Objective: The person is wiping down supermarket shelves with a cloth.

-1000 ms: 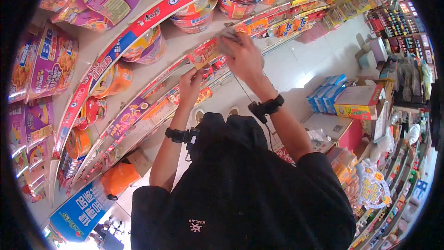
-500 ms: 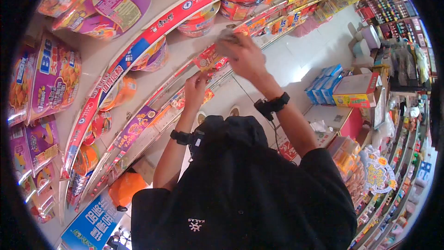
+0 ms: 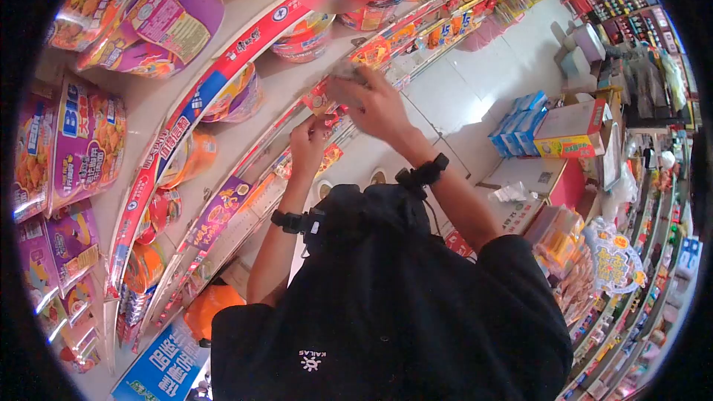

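My left hand [image 3: 307,141] is closed, its fingertips pinched at the lower edge of a red printed label strip [image 3: 318,98] along the front of a lower shelf. Just above and to the right, my right hand [image 3: 380,109] is bent over the same shelf edge, its fingers around a grey, blurred, cloth-like thing [image 3: 344,74]. That grey thing overlaps the upper end of the red strip in this view. Black bands with small devices circle both wrists.
Noodle bowls [image 3: 303,38] line the curved shelf, whose red and blue edge strip [image 3: 194,100] runs beside my arms. Large purple noodle packs [image 3: 89,141] stand at left. On the right are blue boxes [image 3: 518,125], cartons [image 3: 572,128] and stocked shelves [image 3: 631,334].
My right hand and the grey cloth have moved a little left and down, closer to my left hand. The view has shifted slightly. Both hands keep their hold.
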### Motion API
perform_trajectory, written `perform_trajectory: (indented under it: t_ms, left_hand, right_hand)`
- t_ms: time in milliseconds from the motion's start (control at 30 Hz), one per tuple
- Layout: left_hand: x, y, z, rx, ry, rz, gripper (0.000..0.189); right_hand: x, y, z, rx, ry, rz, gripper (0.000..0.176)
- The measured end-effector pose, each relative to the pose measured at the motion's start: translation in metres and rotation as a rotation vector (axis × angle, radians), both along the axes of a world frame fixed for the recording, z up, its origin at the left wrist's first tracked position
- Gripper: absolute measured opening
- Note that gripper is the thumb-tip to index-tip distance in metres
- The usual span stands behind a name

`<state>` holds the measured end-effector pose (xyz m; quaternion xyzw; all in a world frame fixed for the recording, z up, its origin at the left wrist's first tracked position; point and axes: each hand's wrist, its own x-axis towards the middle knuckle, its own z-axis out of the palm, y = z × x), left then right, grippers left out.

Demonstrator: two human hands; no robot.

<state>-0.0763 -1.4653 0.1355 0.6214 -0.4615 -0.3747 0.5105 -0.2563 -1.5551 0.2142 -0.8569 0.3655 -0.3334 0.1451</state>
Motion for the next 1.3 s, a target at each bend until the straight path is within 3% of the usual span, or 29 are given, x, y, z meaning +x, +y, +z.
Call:
perform_trajectory:
  t_ms: [33,167,300,367,433,467,567,633,700,767,800,833,900,1000,1200,1300]
  left_hand:
    - [-0.001,0.0,0.007,0.0,-0.002,-0.002,0.032]
    - [-0.002,-0.003,0.007,0.093,0.002,0.026,0.036]
    - [-0.002,-0.011,-0.018,0.06,0.116,0.098,0.039]
    - [-0.011,0.001,0.02,0.07,0.223,0.034,0.04]
    - [-0.013,0.004,0.056,0.095,0.323,-0.038,0.04]
    - [-0.013,0.004,0.067,0.108,0.404,0.007,0.04]
    - [0.003,-0.01,0.078,0.097,0.578,0.049,0.039]
    - [0.031,-0.02,0.08,0.191,0.947,-0.058,0.039]
    - [0.035,-0.024,0.107,0.23,1.004,-0.017,0.037]
    - [0.027,-0.022,0.135,0.078,0.451,-0.039,0.032]
    - [0.035,-0.027,0.127,0.032,0.247,-0.094,0.032]
    - [0.036,-0.027,0.121,0.036,0.248,-0.101,0.032]
    - [0.039,-0.027,0.115,-0.198,-0.473,-0.046,0.035]
    - [0.039,-0.029,0.112,-0.127,-0.549,0.06,0.027]
    - [0.051,-0.036,0.108,-0.177,-0.651,0.005,0.017]
    - [0.052,-0.036,0.109,-0.167,-0.627,-0.012,0.016]
  right_hand:
    - [-0.008,-0.009,-0.002,0.0,-0.002,-0.002,0.053]
    - [-0.054,-0.045,-0.018,0.064,-0.017,-0.487,0.046]
    - [-0.095,-0.05,-0.036,0.237,0.039,-0.569,0.044]
    - [-0.098,-0.035,-0.045,0.23,0.025,-0.548,0.044]
    - [-0.087,-0.007,-0.033,0.28,0.014,-0.344,0.046]
    - [-0.083,-0.002,-0.052,0.267,0.01,-0.271,0.054]
    - [-0.04,0.03,-0.038,0.126,-0.125,-0.118,0.054]
    - [-0.008,0.043,-0.023,0.111,-0.148,-0.054,0.056]
    - [0.022,0.049,-0.018,0.094,-0.168,0.01,0.059]
    - [0.048,0.051,-0.018,-0.012,-0.091,0.11,0.063]
    - [0.055,0.056,-0.025,-0.034,-0.083,0.102,0.061]
    - [0.058,0.061,-0.035,-0.031,-0.083,0.095,0.061]
    - [0.062,0.067,-0.044,0.04,-0.116,0.093,0.06]
    - [0.064,0.069,-0.046,0.002,-0.056,0.063,0.058]
    - [0.04,0.023,-0.046,-0.148,-0.086,-0.157,0.056]
    - [0.026,0.008,-0.038,0.026,-0.089,-0.286,0.06]
